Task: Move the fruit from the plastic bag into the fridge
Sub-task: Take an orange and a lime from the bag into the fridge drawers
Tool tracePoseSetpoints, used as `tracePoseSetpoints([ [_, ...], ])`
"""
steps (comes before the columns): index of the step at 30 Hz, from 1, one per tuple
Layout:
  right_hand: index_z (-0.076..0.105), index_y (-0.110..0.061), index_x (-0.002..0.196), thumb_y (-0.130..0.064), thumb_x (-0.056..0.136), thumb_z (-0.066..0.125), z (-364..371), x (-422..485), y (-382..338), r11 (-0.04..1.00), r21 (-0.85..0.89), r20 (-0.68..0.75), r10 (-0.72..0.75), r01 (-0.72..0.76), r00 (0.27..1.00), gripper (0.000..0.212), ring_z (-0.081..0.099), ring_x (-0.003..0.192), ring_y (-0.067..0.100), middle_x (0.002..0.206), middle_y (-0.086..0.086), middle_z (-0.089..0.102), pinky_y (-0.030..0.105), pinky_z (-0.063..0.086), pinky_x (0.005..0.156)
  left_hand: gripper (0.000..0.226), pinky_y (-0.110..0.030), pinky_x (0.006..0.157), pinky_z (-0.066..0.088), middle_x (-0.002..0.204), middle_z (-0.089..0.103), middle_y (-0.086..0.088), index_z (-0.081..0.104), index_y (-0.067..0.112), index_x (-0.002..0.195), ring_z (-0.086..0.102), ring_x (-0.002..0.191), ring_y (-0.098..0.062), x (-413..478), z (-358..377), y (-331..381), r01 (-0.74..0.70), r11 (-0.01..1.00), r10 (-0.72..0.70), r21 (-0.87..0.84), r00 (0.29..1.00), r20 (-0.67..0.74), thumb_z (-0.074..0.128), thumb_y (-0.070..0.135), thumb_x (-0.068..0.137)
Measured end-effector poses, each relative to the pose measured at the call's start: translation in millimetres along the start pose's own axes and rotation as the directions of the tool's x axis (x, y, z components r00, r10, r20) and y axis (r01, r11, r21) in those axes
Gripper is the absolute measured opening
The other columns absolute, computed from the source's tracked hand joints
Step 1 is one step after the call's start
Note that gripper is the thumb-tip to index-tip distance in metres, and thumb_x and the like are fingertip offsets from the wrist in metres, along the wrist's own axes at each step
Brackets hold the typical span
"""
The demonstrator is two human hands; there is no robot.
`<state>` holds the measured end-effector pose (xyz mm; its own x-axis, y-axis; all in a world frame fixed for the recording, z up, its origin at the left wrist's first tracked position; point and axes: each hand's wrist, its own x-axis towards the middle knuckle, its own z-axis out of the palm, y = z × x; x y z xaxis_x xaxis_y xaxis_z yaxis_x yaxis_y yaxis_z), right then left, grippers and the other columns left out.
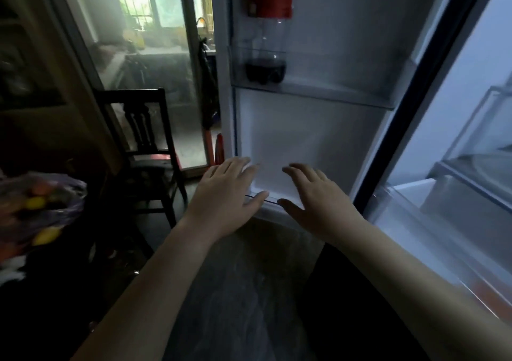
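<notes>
The room was dim, lit mostly through a glass door (155, 56) at the back, with a dark wooden chair (144, 144) standing on the floor (243, 291) in front of it. The fridge (457, 139) stood open on the right, its pale interior showing a shelf and a clear drawer (443, 208) low down. Its door (313, 136) was swung out straight ahead, and a door shelf (332, 89) held an upright bottle (267, 42) with a red label and a little dark liquid at the bottom.

Both arms reached forward side by side. The left hand (224, 200) and the right hand (318, 203) were released, palms down, fingers straight and slightly spread, holding nothing. They were close to each other in front of the lower part of the fridge door (whether the fingertips touched it could not be told).

The plastic bag (41, 208) lay at the far left edge, well apart from both hands, blurred and purplish. The fruit (36, 202) was inside it, showing through as yellow and orange shapes. What the bag rested on was too dark to make out.
</notes>
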<state>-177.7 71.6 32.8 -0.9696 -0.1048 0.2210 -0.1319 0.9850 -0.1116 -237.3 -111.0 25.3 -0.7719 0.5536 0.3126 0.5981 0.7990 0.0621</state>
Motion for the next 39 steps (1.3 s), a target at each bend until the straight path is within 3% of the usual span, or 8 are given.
tracePoseSetpoints([
  [11,0.024,-0.024,0.146,-0.048,0.089,0.052,53,136,-121,0.975,0.116,0.067,-0.200,0.192,0.977,0.068,0.027,0.138,0.016,0.152,-0.003,0.026,0.034,0.028,0.110,0.065,-0.041,0.103,0.034,0.139,0.047,0.000,0.045,0.023,0.136,0.041,0.131,-0.021,-19,-2,-177,0.232,0.973,-0.231,0.012,0.971,-0.053,0.031,0.060,0.083],
  [14,0.025,-0.023,0.146,-0.046,0.090,0.053,70,173,-163,0.961,0.121,0.065,-0.257,0.248,0.964,0.067,0.026,0.138,0.016,0.153,-0.002,0.027,0.036,0.029,0.110,0.068,-0.042,0.106,0.031,0.143,0.043,-0.001,0.041,0.024,0.139,0.036,0.134,-0.021,-35,-3,-228,0.309,0.951,-0.308,0.022,0.950,-0.042,0.026,0.060,0.083],
  [17,0.026,-0.021,0.146,-0.045,0.091,0.052,89,203,-202,0.935,0.150,0.068,-0.333,0.321,0.940,0.066,0.026,0.138,0.016,0.152,-0.002,0.029,0.029,0.027,0.108,0.063,-0.042,0.106,0.031,0.144,0.042,-0.003,0.042,0.023,0.139,0.036,0.134,-0.023,-57,-4,-272,0.381,0.923,-0.380,0.041,0.924,-0.047,0.032,0.058,0.087],
  [19,0.027,-0.020,0.146,-0.045,0.091,0.052,101,219,-227,0.917,0.169,0.082,-0.379,0.362,0.922,0.065,0.027,0.138,0.017,0.151,-0.001,0.030,0.029,0.028,0.107,0.058,-0.042,0.106,0.031,0.144,0.043,-0.003,0.042,0.022,0.138,0.037,0.133,-0.023,-73,-2,-300,0.433,0.900,-0.431,0.049,0.901,-0.047,0.042,0.054,0.091],
  [26,0.029,-0.019,0.145,-0.044,0.091,0.053,141,264,-305,0.837,0.195,0.121,-0.537,0.511,0.835,0.065,0.030,0.136,0.020,0.150,0.000,0.032,0.032,0.032,0.106,0.064,-0.039,0.098,0.038,0.138,0.048,-0.002,0.047,0.020,0.135,0.042,0.128,-0.021,-133,4,-367,0.593,0.801,-0.592,0.087,0.805,-0.040,0.030,0.059,0.087],
  [39,0.031,-0.015,0.144,-0.042,0.091,0.052,218,347,-394,0.679,0.303,0.179,-0.729,0.668,0.660,0.063,0.033,0.134,0.024,0.147,0.001,0.035,0.036,0.035,0.107,0.072,-0.039,0.102,0.035,0.143,0.043,-0.001,0.040,0.021,0.140,0.037,0.134,-0.019,-178,33,-450,0.800,0.582,-0.808,0.143,0.589,-0.009,0.022,0.063,0.084],
])
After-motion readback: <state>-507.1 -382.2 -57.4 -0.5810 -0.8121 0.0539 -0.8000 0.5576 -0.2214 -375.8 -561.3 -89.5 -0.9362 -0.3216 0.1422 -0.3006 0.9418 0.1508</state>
